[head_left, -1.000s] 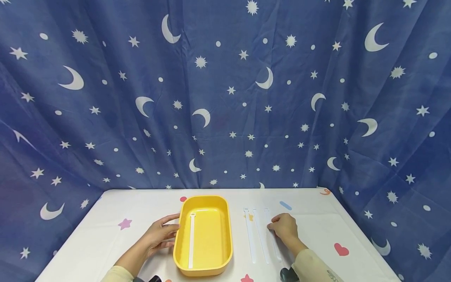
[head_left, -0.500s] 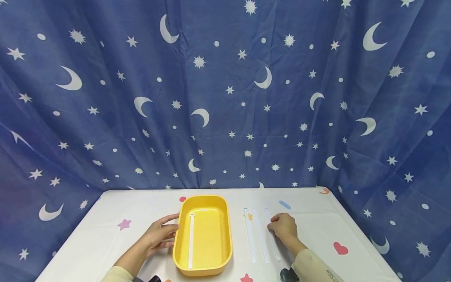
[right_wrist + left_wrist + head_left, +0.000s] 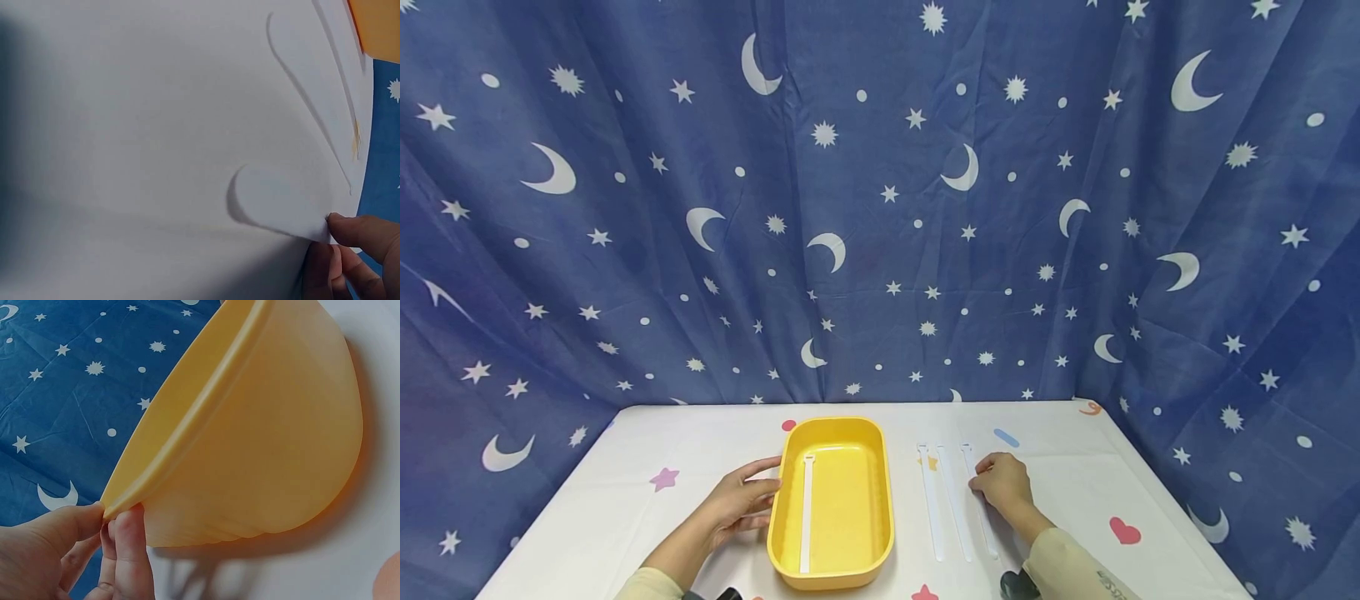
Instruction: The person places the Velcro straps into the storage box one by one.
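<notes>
My left hand (image 3: 739,502) pinches the left rim of a yellow oblong tray (image 3: 853,512), thumb above and fingers below, as the left wrist view shows. Inside the tray, along its left side, lies a long white flat strip (image 3: 807,521) with a small wider head at the far end. Right of the tray, my right hand (image 3: 1006,485) pinches a similar white strip (image 3: 275,199) by its edge between thumb and fingers. The rounded near end of that strip lies low over the tablecloth. Two more white strips, a left one (image 3: 931,508) and a middle one (image 3: 956,508), lie between tray and right hand.
A white tablecloth (image 3: 1067,492) with coloured printed shapes covers the table. Behind it and at both sides hangs a blue curtain (image 3: 880,250) with moons and stars. A dark device (image 3: 1018,585) sits by the right wrist.
</notes>
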Tool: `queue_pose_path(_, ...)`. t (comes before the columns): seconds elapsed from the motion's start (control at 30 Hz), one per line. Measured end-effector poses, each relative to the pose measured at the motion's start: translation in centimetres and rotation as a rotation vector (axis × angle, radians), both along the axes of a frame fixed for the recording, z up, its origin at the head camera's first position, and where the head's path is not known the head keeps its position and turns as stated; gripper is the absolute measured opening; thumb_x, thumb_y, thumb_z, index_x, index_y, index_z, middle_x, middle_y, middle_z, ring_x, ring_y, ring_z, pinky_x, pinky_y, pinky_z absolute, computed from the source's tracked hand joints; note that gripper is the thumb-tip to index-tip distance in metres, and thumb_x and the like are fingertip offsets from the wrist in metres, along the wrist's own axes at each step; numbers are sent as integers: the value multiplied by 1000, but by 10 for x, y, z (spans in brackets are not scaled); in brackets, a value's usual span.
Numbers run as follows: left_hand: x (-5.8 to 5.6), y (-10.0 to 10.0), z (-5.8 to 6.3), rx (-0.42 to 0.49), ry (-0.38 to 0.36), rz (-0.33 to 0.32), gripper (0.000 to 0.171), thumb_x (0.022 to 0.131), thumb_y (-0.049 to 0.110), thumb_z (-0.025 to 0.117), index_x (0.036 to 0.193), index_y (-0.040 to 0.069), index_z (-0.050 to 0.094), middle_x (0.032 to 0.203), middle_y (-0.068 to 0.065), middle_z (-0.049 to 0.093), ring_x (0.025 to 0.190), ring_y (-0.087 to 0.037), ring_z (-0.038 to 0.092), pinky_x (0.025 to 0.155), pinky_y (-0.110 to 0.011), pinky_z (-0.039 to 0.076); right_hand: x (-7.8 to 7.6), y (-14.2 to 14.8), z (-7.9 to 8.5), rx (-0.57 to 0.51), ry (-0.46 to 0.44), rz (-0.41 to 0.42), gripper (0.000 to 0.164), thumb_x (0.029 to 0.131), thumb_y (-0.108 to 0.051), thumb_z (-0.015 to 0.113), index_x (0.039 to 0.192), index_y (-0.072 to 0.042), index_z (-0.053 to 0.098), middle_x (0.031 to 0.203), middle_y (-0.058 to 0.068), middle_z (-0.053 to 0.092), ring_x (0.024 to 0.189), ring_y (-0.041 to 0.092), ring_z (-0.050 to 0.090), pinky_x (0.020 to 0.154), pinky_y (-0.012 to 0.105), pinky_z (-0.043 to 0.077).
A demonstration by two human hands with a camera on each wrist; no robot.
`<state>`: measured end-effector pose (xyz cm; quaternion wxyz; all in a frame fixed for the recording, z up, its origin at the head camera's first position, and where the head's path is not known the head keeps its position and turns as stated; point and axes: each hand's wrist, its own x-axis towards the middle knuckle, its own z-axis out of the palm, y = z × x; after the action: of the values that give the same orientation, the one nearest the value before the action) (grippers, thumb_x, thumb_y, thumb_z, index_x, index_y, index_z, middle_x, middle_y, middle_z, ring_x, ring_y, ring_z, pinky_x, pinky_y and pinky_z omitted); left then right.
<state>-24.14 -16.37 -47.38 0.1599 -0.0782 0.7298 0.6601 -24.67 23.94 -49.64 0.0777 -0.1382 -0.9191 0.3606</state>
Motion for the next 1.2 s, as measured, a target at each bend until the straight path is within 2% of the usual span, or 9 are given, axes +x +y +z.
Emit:
queue_pose_path(0.17,1,2,1,-9,-5,26,50,93,14,65,141,8,52,98,-10,69,72,-13,66,62,-33,63,-1,1,0,-21,-9,1,16,74,0,77,85,4,66,67,6,60,52,13,56,45,22,48)
queue_pose_path(0.4,0,1,0,-12,-3,32,50,93,14,66,141,9,52,96,-9,69,71,-12,66,61,-33,63,-1,3,4,-47,-25,16,14,73,2,76,82,3,66,66,6,60,51,13,57,45,22,49)
queue_pose_path(0.83,0,3,-1,4,-3,29,51,92,13,65,141,7,51,100,-10,69,71,-12,66,62,-34,63,-9,10,-1,-84,-76,14,10,73,0,76,79,0,67,62,4,61,51,12,57,46,21,50)
queue_pose_path(1.2,0,3,-1,-2,-6,52,49,92,12,65,140,8,53,99,-10,69,69,-12,66,59,-33,63,-12,13,0,-220,-156,-7,13,76,-4,76,87,1,69,66,6,62,50,12,55,46,23,55)
